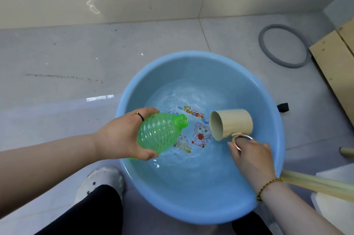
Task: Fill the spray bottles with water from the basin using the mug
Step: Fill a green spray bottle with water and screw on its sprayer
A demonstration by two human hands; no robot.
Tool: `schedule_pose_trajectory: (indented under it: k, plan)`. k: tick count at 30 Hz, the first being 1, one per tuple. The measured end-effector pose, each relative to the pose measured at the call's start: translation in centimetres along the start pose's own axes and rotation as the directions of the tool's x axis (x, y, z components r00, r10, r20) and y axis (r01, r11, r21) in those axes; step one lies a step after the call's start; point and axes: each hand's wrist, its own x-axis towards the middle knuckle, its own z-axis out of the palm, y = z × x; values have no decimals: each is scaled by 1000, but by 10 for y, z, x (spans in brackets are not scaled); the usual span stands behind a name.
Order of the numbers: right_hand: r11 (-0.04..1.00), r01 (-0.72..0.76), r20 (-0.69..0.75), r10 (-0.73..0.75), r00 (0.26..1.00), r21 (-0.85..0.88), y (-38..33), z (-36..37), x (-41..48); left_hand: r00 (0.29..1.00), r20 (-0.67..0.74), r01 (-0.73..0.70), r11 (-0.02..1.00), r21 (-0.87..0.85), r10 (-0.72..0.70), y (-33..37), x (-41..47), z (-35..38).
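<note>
Over the blue basin (134,89), left hand (118,135) grips the green bottle (160,133); right hand (249,152) holds the tipped mug (231,122) by its ring handle.

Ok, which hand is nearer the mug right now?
Right. The right hand grips the mug by its ring handle; the left hand holds the green bottle apart, to its left.

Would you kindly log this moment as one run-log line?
left hand: holds green bottle, uncapped, tilted over basin | right hand: holds mug by ring handle, on its side | pour: none visible
</note>
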Motion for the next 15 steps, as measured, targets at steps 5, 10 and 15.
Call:
schedule_pose_trajectory:
  k: [5,10,15]
  plan:
    - [988,16,143,7,990,-154,-5,9,-2,1000,5,3,1000,22,-3,-1,1,1]
    - [999,9,260,0,966,-35,-20,12,-2,1000,4,3,1000,1,-3,-1,1,1]
    - [988,-104,377,53,925,117,-24,4,2,1000,5,6,1000,2,-6,-1,0,1]
